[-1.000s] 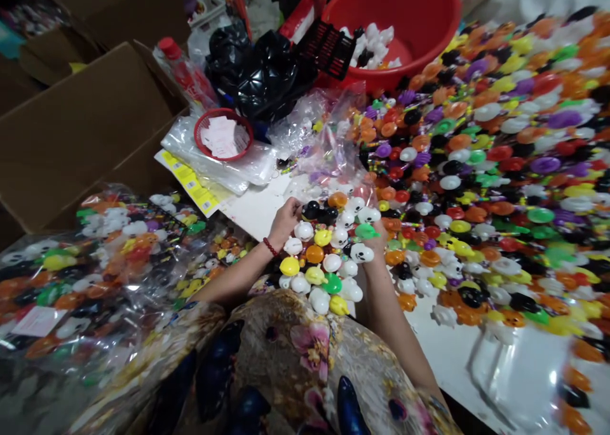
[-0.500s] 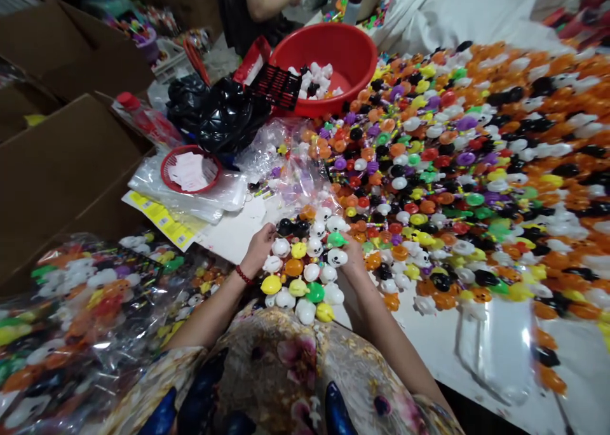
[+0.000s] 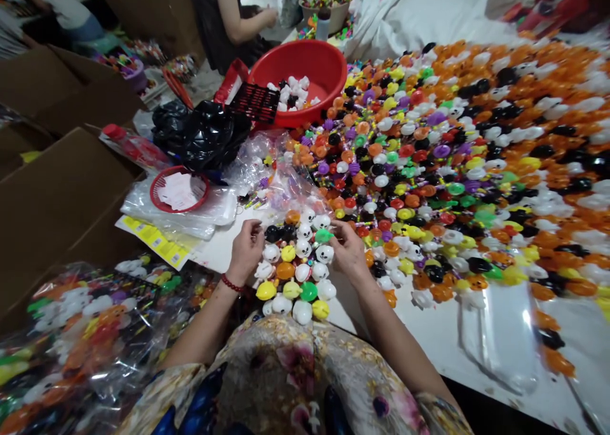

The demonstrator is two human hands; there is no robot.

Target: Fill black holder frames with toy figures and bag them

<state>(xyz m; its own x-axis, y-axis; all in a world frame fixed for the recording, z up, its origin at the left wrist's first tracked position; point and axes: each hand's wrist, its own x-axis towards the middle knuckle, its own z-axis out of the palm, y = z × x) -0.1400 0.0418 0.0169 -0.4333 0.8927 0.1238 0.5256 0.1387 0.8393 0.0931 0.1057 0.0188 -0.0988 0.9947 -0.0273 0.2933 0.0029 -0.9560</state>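
Note:
A cluster of small plastic figure toppers [image 3: 302, 272], white with painted faces, yellow, orange, green and black, sits in rows at the table's front edge. My left hand [image 3: 246, 249] is at its left side by two black toppers [image 3: 280, 233]. The fingers are loosely curled and a little apart, with nothing visible in them. On the other side, my right hand [image 3: 351, 252] has its fingertips at a green topper [image 3: 323, 235], thumb and forefinger apart. Whether those fingertips touch it I cannot tell. What holds the cluster together underneath is hidden.
A large heap of toppers [image 3: 429, 168] covers the right side. Behind are a red tub [image 3: 328, 73], black plastic bags [image 3: 200, 133] and a basket [image 3: 153, 197] of paper slips. Cardboard boxes [image 3: 57, 200] and filled bags [image 3: 81, 340] stand left. A co-worker's arm [image 3: 238, 22] shows at the back.
My left hand has drawn back a little to the left from the cluster and its fingers have loosened. My right hand's fingers have spread near the green topper. The camera view has shifted slightly.

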